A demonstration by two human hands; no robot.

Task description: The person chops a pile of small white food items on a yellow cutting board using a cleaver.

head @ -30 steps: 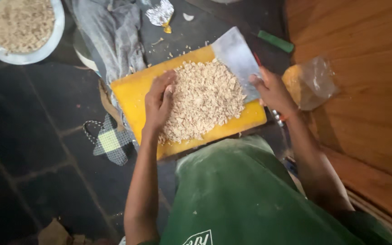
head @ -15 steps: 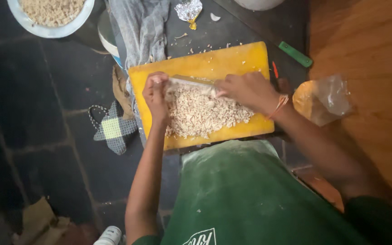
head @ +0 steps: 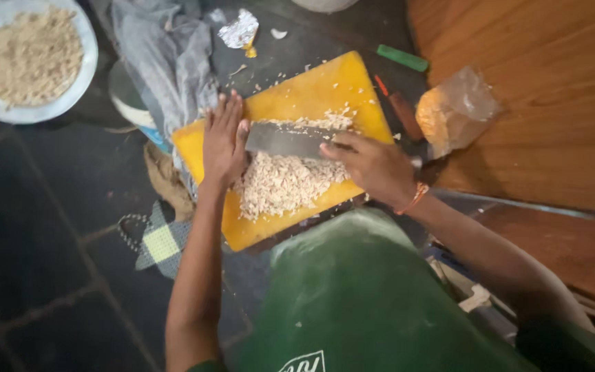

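Cleaver: broad flat blade (head: pixel 285 140) in my right hand (head: pixel 373 167); long axis runs left-right across the board, blade end pointing left toward my left hand, handle end hidden under my right hand.
Blade tilt: broad side faces up toward the camera, lower edge down in the chopped pile; exact angle unclear.
Right grip: fingers curled tight round the handle end, so it's holding the cleaver; blade sticks out to the left of the fist.
Left hand (head: pixel 223 140): flat, fingers straight and pointing away from me, pressed on the board's left part; its inner edge touches the blade's left end and the pile. Holds nothing.
Chopped pile (head: pixel 284 182): pale, fine-chopped bits, on the board's middle, just below the blade, between my two hands.
Cutting board (head: pixel 325 86): yellow, lies askew on the dark floor, far half mostly bare with a few scraps.
Plate (head: pixel 84 62): white, top left, well apart, heaped with similar pale chopped stuff.
Cloth (head: pixel 166 62): grey, crumpled, just beyond the board's left corner.
Plastic bag (head: pixel 456 110): clear, something yellowish inside, right of the board on wooden surface.
Green stick (head: pixel 402 58): near the board's far right corner.
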